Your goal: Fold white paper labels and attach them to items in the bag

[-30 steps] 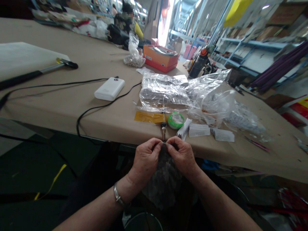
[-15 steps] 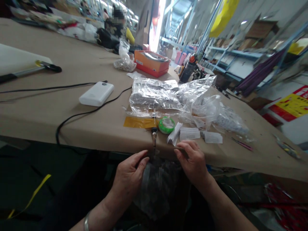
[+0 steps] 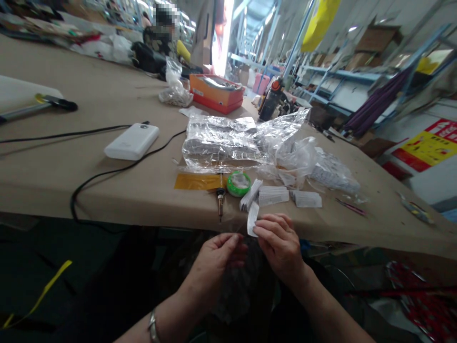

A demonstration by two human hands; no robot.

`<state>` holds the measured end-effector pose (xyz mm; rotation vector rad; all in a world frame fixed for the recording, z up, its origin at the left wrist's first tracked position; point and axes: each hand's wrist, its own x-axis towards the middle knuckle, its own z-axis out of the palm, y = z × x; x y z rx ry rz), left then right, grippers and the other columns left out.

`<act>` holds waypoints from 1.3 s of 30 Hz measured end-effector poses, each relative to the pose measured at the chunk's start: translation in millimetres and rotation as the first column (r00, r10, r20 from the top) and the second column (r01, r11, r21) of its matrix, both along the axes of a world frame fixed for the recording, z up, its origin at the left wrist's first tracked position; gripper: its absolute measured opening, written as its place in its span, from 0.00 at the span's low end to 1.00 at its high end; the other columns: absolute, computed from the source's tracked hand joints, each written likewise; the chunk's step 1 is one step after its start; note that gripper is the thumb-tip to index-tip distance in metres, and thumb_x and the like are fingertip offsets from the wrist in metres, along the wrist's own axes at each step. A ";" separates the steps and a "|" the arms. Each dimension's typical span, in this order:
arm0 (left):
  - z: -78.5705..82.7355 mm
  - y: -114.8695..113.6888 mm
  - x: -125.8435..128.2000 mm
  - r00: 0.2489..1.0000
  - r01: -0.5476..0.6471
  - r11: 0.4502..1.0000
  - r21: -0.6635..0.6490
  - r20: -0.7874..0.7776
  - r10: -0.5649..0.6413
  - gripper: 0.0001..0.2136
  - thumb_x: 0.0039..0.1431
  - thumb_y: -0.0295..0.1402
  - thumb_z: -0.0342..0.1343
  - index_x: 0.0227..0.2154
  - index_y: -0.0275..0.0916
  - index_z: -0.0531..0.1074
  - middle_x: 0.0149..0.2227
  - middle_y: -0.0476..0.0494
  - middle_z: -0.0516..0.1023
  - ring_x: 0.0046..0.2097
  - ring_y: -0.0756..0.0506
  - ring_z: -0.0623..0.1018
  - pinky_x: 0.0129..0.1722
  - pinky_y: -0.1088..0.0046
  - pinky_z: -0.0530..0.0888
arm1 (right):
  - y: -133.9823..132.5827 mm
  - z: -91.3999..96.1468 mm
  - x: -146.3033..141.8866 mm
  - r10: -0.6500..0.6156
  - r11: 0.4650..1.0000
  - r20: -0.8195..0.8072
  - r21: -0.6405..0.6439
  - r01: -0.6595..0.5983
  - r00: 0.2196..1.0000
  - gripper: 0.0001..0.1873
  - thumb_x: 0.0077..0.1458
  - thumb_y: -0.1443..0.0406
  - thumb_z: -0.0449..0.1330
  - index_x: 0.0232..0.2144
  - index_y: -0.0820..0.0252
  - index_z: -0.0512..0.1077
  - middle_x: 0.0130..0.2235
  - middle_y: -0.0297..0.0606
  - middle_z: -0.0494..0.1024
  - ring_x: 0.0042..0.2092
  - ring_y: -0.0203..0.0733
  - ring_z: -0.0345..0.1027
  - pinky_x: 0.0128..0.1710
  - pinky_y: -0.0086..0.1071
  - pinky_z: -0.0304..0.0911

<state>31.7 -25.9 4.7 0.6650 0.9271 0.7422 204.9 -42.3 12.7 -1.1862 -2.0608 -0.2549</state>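
A small white label (image 3: pixel 253 220) is pinched between the thumb and fingers of my right hand (image 3: pixel 280 243), just past the table's front edge. My left hand (image 3: pixel 217 259) is beside it with thumb and forefinger pressed together; whatever is between them, if anything, is too small to make out. Fanned stacks of white labels (image 3: pixel 273 195) lie on the table in front of my right hand. A soldering iron (image 3: pixel 220 202) points toward me at the edge, beside a green-rimmed round tin (image 3: pixel 233 191). Below my hands, clear plastic (image 3: pixel 232 295) shows dimly.
Crinkled clear plastic bags (image 3: pixel 221 143) lie behind the tin, with an amber film strip (image 3: pixel 194 181) in front. A white power bank (image 3: pixel 132 141) and black cable (image 3: pixel 103 176) are left. Tweezers (image 3: pixel 352 207) and cutters (image 3: pixel 416 209) lie right. An orange box (image 3: pixel 216 94) stands behind.
My right hand has taken a white label and holds it near the edge. My left hand has moved right, toward it, and its thumb and forefinger have come together.
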 end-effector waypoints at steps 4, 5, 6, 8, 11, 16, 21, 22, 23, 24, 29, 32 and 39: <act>5.4 2.5 19.1 0.947 0.037 0.980 -0.198 0.321 0.029 0.08 0.52 0.34 0.59 0.28 0.32 0.73 0.26 0.45 0.76 0.25 0.53 0.73 0.25 0.78 0.70 | -25.4 3.1 -7.3 0.144 0.988 0.002 -0.065 -0.143 0.990 0.09 0.56 0.70 0.56 0.39 0.54 0.71 0.38 0.35 0.79 0.47 0.43 0.68 0.51 0.43 0.58; 5.4 3.6 22.0 0.941 0.023 0.978 -0.206 0.334 0.048 0.07 0.51 0.32 0.60 0.27 0.31 0.72 0.24 0.46 0.74 0.23 0.54 0.72 0.23 0.80 0.68 | -28.5 3.0 -7.4 0.167 0.983 0.006 -0.080 -0.166 0.986 0.10 0.56 0.70 0.55 0.39 0.54 0.71 0.38 0.35 0.79 0.47 0.43 0.68 0.51 0.43 0.58; 5.3 4.4 24.0 0.943 0.004 0.978 -0.207 0.326 0.065 0.05 0.50 0.29 0.60 0.26 0.31 0.72 0.23 0.47 0.74 0.22 0.54 0.71 0.22 0.80 0.68 | -29.3 2.8 -6.0 0.184 0.979 0.009 -0.092 -0.182 0.983 0.10 0.56 0.70 0.55 0.40 0.54 0.71 0.38 0.36 0.79 0.47 0.43 0.68 0.51 0.43 0.59; 6.1 4.9 25.9 0.963 -0.016 0.979 -0.204 0.260 0.070 0.03 0.51 0.25 0.59 0.27 0.31 0.72 0.24 0.46 0.75 0.23 0.53 0.73 0.24 0.79 0.70 | -23.6 2.1 1.2 0.151 0.983 0.011 -0.111 -0.148 0.989 0.14 0.57 0.69 0.54 0.45 0.56 0.69 0.42 0.39 0.77 0.50 0.44 0.66 0.52 0.44 0.60; 9.9 2.8 25.6 0.994 -0.010 0.977 -0.215 0.107 0.034 0.03 0.55 0.26 0.56 0.31 0.31 0.72 0.26 0.43 0.76 0.25 0.50 0.75 0.27 0.74 0.74 | -3.3 0.4 18.6 -0.120 0.980 0.055 -0.151 0.127 0.991 0.22 0.58 0.64 0.53 0.54 0.65 0.62 0.50 0.49 0.71 0.55 0.51 0.59 0.54 0.47 0.58; 13.9 -1.7 24.6 1.000 -0.008 0.975 -0.221 0.006 0.010 0.04 0.56 0.26 0.54 0.34 0.31 0.70 0.25 0.42 0.77 0.24 0.50 0.75 0.26 0.74 0.74 | 17.8 -8.6 39.7 -0.335 0.902 0.253 -0.190 0.387 0.907 0.27 0.56 0.56 0.56 0.54 0.65 0.64 0.55 0.51 0.67 0.57 0.59 0.55 0.55 0.53 0.54; 12.5 -1.6 25.8 1.000 0.002 0.973 -0.232 0.001 -0.002 0.02 0.55 0.24 0.54 0.31 0.32 0.70 0.26 0.42 0.77 0.24 0.50 0.76 0.26 0.75 0.74 | 13.6 -19.4 51.3 -0.252 0.957 0.092 -0.122 0.262 0.963 0.12 0.58 0.65 0.55 0.43 0.58 0.73 0.46 0.43 0.76 0.52 0.49 0.64 0.53 0.46 0.59; 12.5 -1.4 26.1 1.000 0.003 0.971 -0.238 -0.009 -0.006 0.01 0.54 0.24 0.54 0.31 0.32 0.70 0.25 0.41 0.77 0.24 0.50 0.76 0.26 0.75 0.74 | 12.4 -20.0 52.8 -0.230 0.967 0.028 -0.104 0.232 0.973 0.09 0.58 0.66 0.55 0.40 0.57 0.74 0.44 0.41 0.77 0.50 0.47 0.66 0.52 0.45 0.60; 12.6 -1.2 26.4 1.000 0.007 0.970 -0.243 -0.019 -0.012 0.01 0.54 0.24 0.55 0.30 0.32 0.70 0.25 0.41 0.77 0.24 0.50 0.76 0.26 0.75 0.74 | 10.9 -20.0 53.3 -0.209 0.975 -0.039 -0.090 0.205 0.977 0.08 0.58 0.67 0.55 0.37 0.56 0.74 0.41 0.40 0.78 0.49 0.46 0.67 0.51 0.44 0.62; 12.9 -1.0 26.8 0.999 0.014 0.968 -0.249 -0.025 -0.021 0.01 0.54 0.24 0.55 0.30 0.32 0.71 0.25 0.41 0.77 0.24 0.50 0.76 0.26 0.74 0.74 | 8.8 -19.5 52.6 -0.184 0.981 -0.105 -0.083 0.176 0.977 0.08 0.58 0.68 0.55 0.35 0.56 0.74 0.40 0.39 0.78 0.48 0.45 0.68 0.50 0.43 0.63; 11.6 -0.5 29.0 0.992 0.070 0.967 -0.245 0.120 -0.041 0.03 0.52 0.23 0.55 0.30 0.30 0.73 0.25 0.41 0.77 0.23 0.50 0.75 0.26 0.74 0.73 | -12.5 -15.1 28.3 0.089 0.989 -0.200 -0.101 -0.111 0.976 0.08 0.58 0.69 0.55 0.35 0.54 0.73 0.40 0.38 0.78 0.51 0.44 0.68 0.50 0.44 0.64; 7.6 -0.4 30.1 0.970 0.024 0.967 -0.255 0.240 0.039 0.04 0.49 0.19 0.55 0.28 0.30 0.74 0.23 0.42 0.77 0.23 0.51 0.74 0.24 0.77 0.70 | -24.8 -16.6 10.8 0.228 0.966 -0.074 -0.108 -0.235 0.971 0.08 0.58 0.68 0.55 0.34 0.54 0.73 0.39 0.36 0.79 0.50 0.42 0.68 0.53 0.42 0.61; 7.7 -3.4 27.9 0.954 0.062 0.967 -0.248 0.300 0.016 0.03 0.48 0.23 0.58 0.27 0.29 0.75 0.24 0.40 0.78 0.25 0.49 0.76 0.26 0.76 0.70 | -27.2 -18.9 6.7 0.285 0.949 0.036 -0.152 -0.276 0.958 0.08 0.59 0.70 0.54 0.34 0.57 0.73 0.42 0.38 0.78 0.53 0.40 0.66 0.56 0.40 0.59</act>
